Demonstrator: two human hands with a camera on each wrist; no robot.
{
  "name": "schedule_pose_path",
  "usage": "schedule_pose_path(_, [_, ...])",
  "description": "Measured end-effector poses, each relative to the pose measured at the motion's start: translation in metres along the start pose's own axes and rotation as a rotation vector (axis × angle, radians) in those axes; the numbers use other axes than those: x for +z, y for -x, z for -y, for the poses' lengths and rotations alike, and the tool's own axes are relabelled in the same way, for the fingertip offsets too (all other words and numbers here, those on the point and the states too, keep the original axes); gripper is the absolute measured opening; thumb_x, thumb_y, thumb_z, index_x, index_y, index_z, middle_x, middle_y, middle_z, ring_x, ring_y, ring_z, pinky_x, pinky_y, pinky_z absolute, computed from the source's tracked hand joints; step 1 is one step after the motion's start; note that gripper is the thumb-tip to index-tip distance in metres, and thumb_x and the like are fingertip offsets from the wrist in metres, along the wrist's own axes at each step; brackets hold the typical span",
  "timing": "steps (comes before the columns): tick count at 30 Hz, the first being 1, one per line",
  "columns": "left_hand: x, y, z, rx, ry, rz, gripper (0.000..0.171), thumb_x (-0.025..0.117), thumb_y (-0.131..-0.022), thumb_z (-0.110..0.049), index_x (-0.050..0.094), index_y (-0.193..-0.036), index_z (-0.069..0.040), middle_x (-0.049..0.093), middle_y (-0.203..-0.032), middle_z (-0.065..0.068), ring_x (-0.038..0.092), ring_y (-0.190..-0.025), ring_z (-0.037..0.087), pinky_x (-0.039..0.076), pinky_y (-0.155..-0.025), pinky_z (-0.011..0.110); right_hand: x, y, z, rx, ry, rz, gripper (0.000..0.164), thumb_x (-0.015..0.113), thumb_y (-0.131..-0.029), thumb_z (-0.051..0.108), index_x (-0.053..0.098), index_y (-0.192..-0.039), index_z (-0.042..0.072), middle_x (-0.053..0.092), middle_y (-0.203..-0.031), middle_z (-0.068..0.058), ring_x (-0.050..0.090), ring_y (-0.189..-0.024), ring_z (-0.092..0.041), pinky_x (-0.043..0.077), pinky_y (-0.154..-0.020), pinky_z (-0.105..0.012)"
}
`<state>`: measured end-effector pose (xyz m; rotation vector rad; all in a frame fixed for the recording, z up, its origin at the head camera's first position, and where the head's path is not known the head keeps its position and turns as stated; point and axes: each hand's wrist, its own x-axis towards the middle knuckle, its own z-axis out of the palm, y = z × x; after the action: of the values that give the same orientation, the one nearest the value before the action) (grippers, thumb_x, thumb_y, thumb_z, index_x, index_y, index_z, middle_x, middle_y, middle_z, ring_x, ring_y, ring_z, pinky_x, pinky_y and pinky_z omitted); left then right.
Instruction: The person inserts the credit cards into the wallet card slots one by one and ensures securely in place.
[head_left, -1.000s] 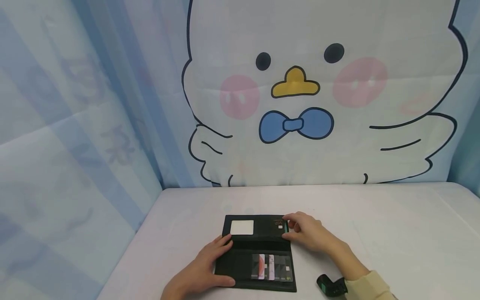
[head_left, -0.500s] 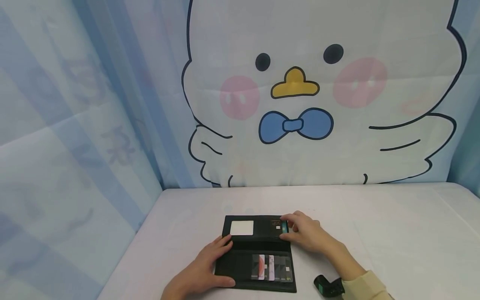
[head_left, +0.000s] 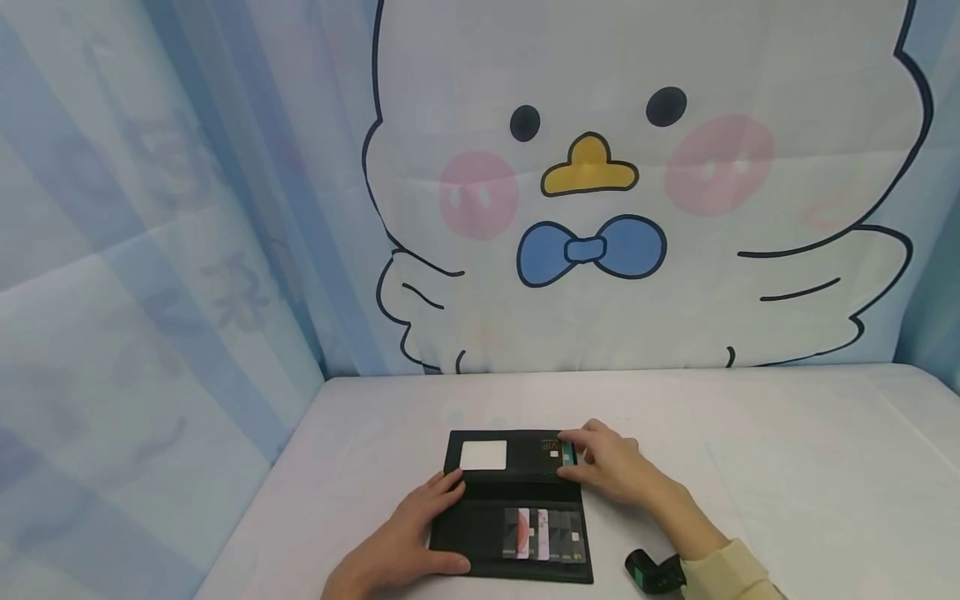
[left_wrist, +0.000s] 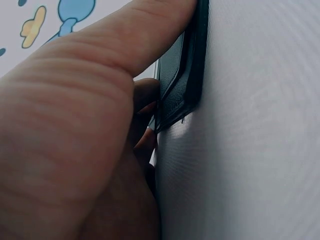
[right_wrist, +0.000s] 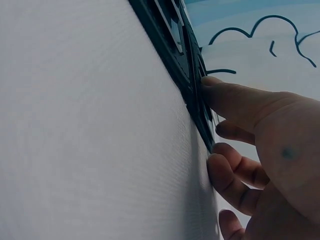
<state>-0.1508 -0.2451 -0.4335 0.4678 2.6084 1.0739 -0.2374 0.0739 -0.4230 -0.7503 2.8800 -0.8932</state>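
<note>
A long black wallet (head_left: pixel 483 532) lies unfolded on the white table. My left hand (head_left: pixel 405 537) rests on its left side, with the thumb across the lower flap and the fingertips at the edge near the fold. My right hand (head_left: pixel 618 468) pinches a dark card marked VIP (head_left: pixel 551 456) between thumb and fingers at the right of the upper flap. Just beside that card shows a teal strip (head_left: pixel 567 455). In the right wrist view the thumb (right_wrist: pixel 230 97) touches the wallet's edge, with the other fingers curled beside it. In the lower flap sit several overlapping cards (head_left: pixel 543 533).
A white rectangle (head_left: pixel 483 455) shows on the upper flap's left. Close to the right sleeve (head_left: pixel 727 571) is a small black device (head_left: pixel 652 573) at the wrist. Behind the table (head_left: pixel 787 467) hangs a printed curtain (head_left: pixel 697 308).
My right hand has shifted slightly left along the upper flap, and the VIP card has slid left with it. More of the teal strip shows. The left hand has stayed in place.
</note>
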Motion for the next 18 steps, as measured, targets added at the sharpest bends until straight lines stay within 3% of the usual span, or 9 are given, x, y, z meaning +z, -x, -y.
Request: schedule_pose_path(18, [-0.0006, 0.0013, -0.0013, -0.007, -0.002, 0.005, 0.092, 0.084, -0.081, -0.046, 0.043, -0.153, -0.007, 0.026, -0.165, 0.002, 0.014, -0.151, 0.037, 0.018, -0.113, 0.068, 0.0030, -0.0070, 0.0077, 0.008, 0.020, 0.013, 0.053, 0.081, -0.086, 0.037, 0.069, -0.128, 0.008, 0.061, -0.107, -0.005, 0.055, -0.087, -0.016, 0.042, -0.081, -0.057])
